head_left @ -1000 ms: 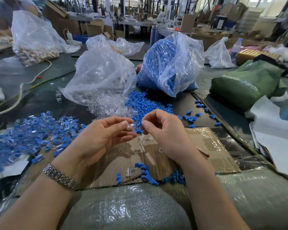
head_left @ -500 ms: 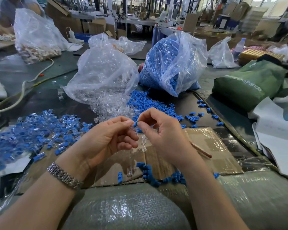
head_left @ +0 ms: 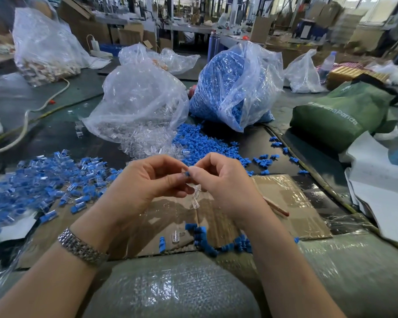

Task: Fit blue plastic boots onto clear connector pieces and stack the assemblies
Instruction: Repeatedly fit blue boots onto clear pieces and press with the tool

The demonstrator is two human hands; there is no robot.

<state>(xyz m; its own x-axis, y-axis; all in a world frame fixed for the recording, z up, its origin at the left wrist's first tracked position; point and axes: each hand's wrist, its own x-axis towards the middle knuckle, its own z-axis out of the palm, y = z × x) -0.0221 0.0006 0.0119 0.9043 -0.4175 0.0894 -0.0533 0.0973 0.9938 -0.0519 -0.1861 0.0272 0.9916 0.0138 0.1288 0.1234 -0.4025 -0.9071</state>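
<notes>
Both hands pinch together: left hand [head_left: 147,180] and right hand [head_left: 221,180] grip one blue boot [head_left: 187,173].

Dark worktable [head_left: 62,138] — cardboard sheet [head_left: 285,203], two part bags [head_left: 138,104], loose blue boots [head_left: 207,143]

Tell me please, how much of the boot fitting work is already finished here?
Done: a large pile of finished assemblies lies left of the cardboard. In hand: the left hand and right hand pinch a blue boot together. Left: much; the bag of blue boots and bag of clear connectors look quite full.
</notes>
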